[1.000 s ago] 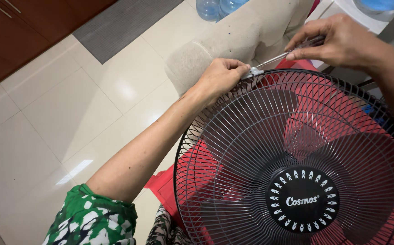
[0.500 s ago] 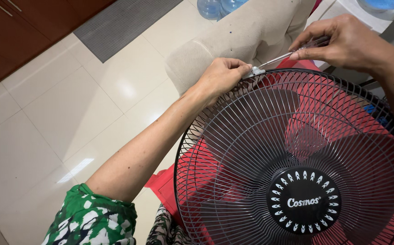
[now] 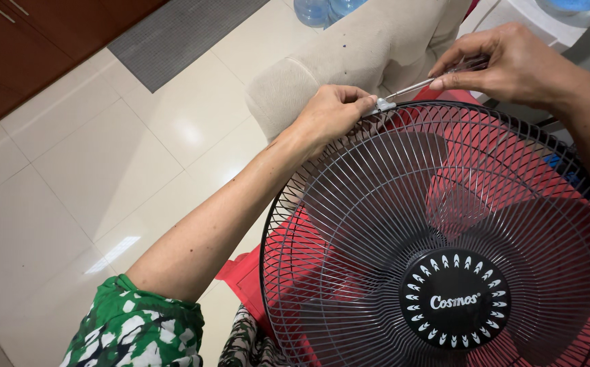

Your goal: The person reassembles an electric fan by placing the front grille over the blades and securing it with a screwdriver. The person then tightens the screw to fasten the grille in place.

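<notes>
Fan grille [image 3: 444, 224] lies flat before you, its rim clip [image 3: 381, 106] at twelve o'clock pinched in your closed left hand [image 3: 329, 112] to steady it while your right hand [image 3: 512, 61] grips the screwdriver [image 3: 417, 87] aimed into it.

The fan guard [image 3: 444, 224] runs off the right and bottom edges. The screwdriver's [image 3: 414, 87] handle hides inside the right hand [image 3: 512, 64]. The small clip [image 3: 382, 105] is too small to make out.
</notes>
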